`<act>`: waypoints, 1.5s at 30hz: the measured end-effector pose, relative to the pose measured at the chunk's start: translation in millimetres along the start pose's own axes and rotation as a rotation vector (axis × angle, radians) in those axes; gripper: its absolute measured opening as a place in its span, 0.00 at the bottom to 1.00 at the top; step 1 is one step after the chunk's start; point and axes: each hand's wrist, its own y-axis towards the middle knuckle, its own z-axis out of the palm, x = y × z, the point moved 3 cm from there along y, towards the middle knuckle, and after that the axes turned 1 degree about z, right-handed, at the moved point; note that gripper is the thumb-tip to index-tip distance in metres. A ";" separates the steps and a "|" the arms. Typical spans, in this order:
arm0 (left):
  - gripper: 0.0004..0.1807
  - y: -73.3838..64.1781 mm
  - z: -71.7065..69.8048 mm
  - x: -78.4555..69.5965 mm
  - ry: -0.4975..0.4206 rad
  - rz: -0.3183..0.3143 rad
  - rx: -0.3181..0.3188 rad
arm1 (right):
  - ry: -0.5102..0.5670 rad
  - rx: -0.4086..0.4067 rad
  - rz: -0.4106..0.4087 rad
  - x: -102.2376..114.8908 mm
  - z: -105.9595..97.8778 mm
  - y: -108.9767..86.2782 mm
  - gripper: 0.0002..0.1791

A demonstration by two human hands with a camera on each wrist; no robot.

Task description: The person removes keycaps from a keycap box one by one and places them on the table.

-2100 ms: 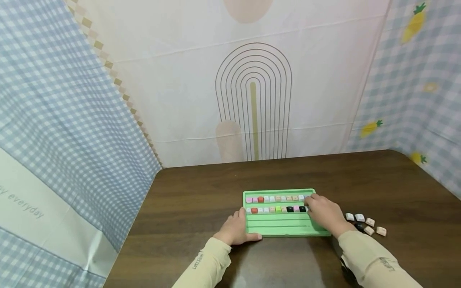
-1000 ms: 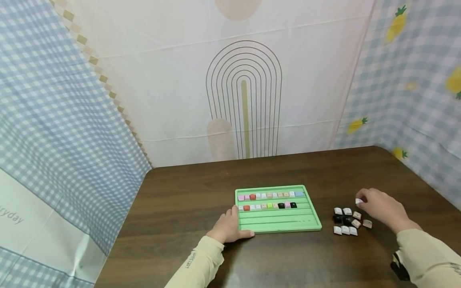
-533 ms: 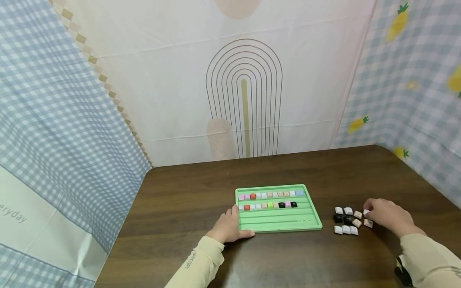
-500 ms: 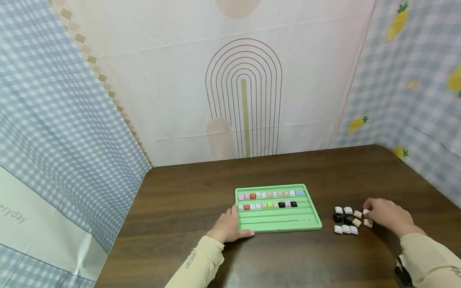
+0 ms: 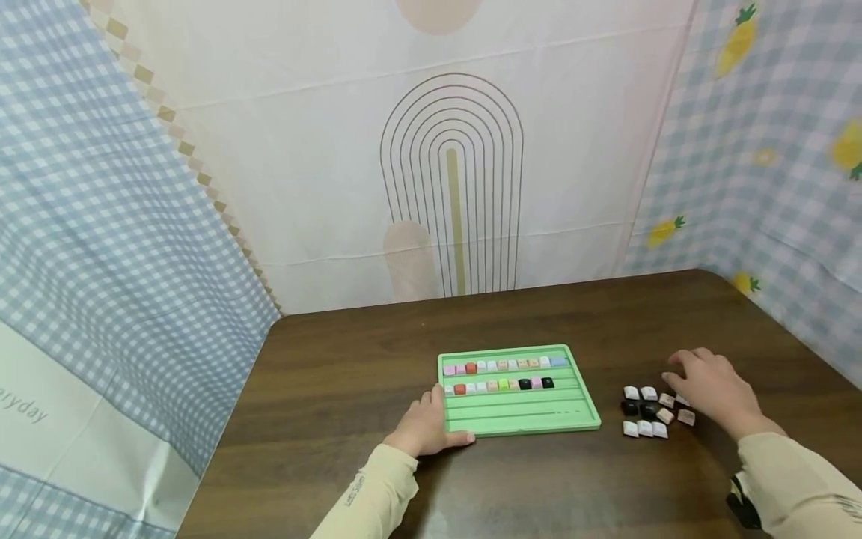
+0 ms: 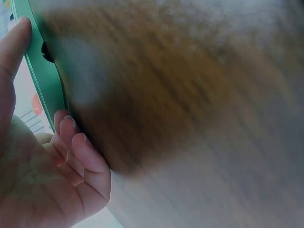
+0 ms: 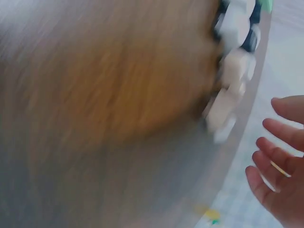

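A green keycap tray point(image 5: 518, 423) lies on the table with two rows of coloured keycaps point(image 5: 503, 385) in its upper grooves. My left hand point(image 5: 423, 427) holds its front left corner, thumb along the front edge and fingers against the left side; the left wrist view shows the fingers point(image 6: 90, 154) curled at the rim. To the tray's right lies a loose group of white, black and beige keycaps point(image 5: 645, 429). My right hand point(image 5: 717, 389) hovers just beyond a white keycap point(image 5: 682, 400), which it partly hides. Its fingers are loosely spread and hold nothing in the right wrist view.
The dark wooden table point(image 5: 364, 352) extends around the tray. A pale printed cloth point(image 5: 323, 150) hangs behind it, with blue checked cloth point(image 5: 135, 172) at the left and right. Lower grooves of the tray hold no keycaps.
My right hand went from the tray's right end to the loose group carrying a white keycap, set it down there, then let go and rose. The left hand stays at the tray corner.
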 end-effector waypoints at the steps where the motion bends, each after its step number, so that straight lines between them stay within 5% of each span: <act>1: 0.51 -0.3 0.5 0.5 -0.004 -0.002 0.002 | 0.003 -0.020 -0.019 8.3 0.6 1.0 0.23; 10: 0.53 -0.1 5.7 6.0 0.012 -0.007 0.001 | -0.004 -0.075 -0.240 90.7 16.1 19.4 0.11; 18: 0.52 -0.9 11.4 8.2 0.007 -0.012 0.014 | 0.017 0.037 -0.320 133.8 44.6 25.0 0.12; 25: 0.51 -0.8 9.9 5.7 0.011 -0.002 0.013 | -0.022 0.063 -0.315 146.0 58.1 27.5 0.12; 45: 0.53 2.2 3.6 1.4 0.040 0.012 0.001 | -0.045 0.019 -0.298 151.1 56.1 33.2 0.06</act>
